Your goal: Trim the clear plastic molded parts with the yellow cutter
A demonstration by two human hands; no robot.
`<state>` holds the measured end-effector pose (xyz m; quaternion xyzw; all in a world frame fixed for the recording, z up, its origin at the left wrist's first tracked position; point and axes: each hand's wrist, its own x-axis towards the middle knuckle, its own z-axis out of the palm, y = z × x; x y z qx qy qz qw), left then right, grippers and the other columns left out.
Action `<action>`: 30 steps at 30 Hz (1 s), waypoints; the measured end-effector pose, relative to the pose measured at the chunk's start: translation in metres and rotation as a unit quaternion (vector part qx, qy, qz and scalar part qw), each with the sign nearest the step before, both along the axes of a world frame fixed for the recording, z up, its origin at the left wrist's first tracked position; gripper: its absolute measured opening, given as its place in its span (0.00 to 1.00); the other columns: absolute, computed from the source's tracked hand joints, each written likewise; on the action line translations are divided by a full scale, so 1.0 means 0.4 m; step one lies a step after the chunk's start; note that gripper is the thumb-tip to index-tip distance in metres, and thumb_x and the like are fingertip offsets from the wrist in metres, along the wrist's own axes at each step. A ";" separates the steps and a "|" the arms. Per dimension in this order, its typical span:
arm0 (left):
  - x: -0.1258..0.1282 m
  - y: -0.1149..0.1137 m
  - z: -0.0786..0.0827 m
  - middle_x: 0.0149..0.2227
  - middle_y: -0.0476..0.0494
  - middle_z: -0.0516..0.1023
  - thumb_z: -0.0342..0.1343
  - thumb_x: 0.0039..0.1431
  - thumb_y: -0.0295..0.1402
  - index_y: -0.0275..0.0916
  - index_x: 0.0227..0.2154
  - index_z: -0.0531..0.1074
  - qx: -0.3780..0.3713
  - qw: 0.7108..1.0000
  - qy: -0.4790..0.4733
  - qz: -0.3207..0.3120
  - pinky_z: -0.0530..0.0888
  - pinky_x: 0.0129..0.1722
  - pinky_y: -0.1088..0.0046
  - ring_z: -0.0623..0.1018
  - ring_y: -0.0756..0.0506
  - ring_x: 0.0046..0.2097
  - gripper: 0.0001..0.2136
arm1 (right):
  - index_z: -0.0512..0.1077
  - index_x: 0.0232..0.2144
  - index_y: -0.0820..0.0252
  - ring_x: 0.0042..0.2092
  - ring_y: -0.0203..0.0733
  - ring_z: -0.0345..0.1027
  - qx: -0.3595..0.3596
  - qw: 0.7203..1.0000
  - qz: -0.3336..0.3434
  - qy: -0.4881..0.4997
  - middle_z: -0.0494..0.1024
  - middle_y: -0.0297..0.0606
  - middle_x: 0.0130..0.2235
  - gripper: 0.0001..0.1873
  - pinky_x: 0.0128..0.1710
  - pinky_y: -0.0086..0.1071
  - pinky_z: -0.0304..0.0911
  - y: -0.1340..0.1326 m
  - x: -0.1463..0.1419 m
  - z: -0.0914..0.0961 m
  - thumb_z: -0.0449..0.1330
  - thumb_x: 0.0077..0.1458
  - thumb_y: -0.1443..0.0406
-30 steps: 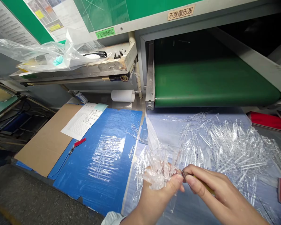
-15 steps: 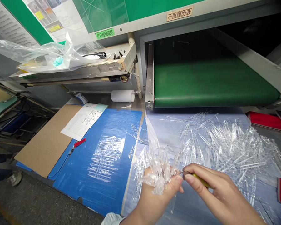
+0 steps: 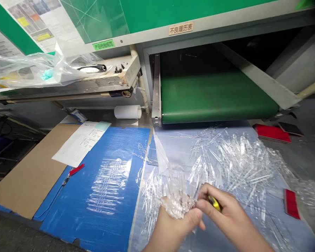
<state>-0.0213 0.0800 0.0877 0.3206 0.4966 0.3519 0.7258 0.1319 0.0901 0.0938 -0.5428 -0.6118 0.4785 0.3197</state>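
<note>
My left hand (image 3: 182,218) is closed around a bunch of clear plastic pieces (image 3: 177,189), their thin ends fanning upward. My right hand (image 3: 220,206) grips a small tool with a yellow and black handle (image 3: 214,203); its working tip is hidden by the fingers. The right fingertips meet the left thumb at the bunch's right side. Behind both hands, a large heap of clear thin plastic pieces (image 3: 245,157) lies on the pale blue sheet. More such pieces (image 3: 152,196) lie just left of my left hand.
Clear pieces lie in a row (image 3: 107,189) on a blue board (image 3: 76,210), beside brown cardboard (image 3: 34,175) and a printed paper (image 3: 80,143). A green conveyor belt (image 3: 215,101) ends behind the heap. Red pads (image 3: 271,133) lie at right; a white roll (image 3: 127,112) lies at the back.
The view has swung to the right, so the scene sits further left. My right hand has turned slightly and shows more of the yellow handle. My left hand still holds the bunch.
</note>
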 end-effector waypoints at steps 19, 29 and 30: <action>0.085 -0.002 -0.053 0.27 0.42 0.79 0.65 0.39 0.48 0.34 0.25 0.73 -0.031 0.996 -0.024 -0.081 0.60 0.21 0.76 0.63 0.55 0.18 0.19 | 0.62 0.20 0.57 0.18 0.33 0.55 -0.082 0.966 -0.234 -0.070 0.59 0.26 0.15 0.23 0.19 0.27 0.53 -0.136 0.142 -0.061 0.47 0.58 0.48; 0.086 0.022 0.058 0.16 0.50 0.67 0.58 0.42 0.37 0.38 0.14 0.68 -0.003 0.995 0.067 -0.075 0.60 0.22 0.75 0.60 0.53 0.19 0.10 | 0.68 0.20 0.55 0.21 0.33 0.61 -0.011 0.979 -0.205 -0.024 0.68 0.28 0.19 0.18 0.22 0.25 0.57 -0.089 0.046 0.043 0.52 0.56 0.53; 0.085 0.022 0.064 0.16 0.51 0.66 0.58 0.41 0.37 0.38 0.14 0.68 -0.001 0.995 0.072 -0.069 0.61 0.23 0.75 0.61 0.53 0.19 0.09 | 0.69 0.21 0.54 0.21 0.33 0.61 -0.001 0.979 -0.197 -0.047 0.68 0.28 0.19 0.16 0.22 0.25 0.57 -0.091 0.049 0.044 0.54 0.55 0.55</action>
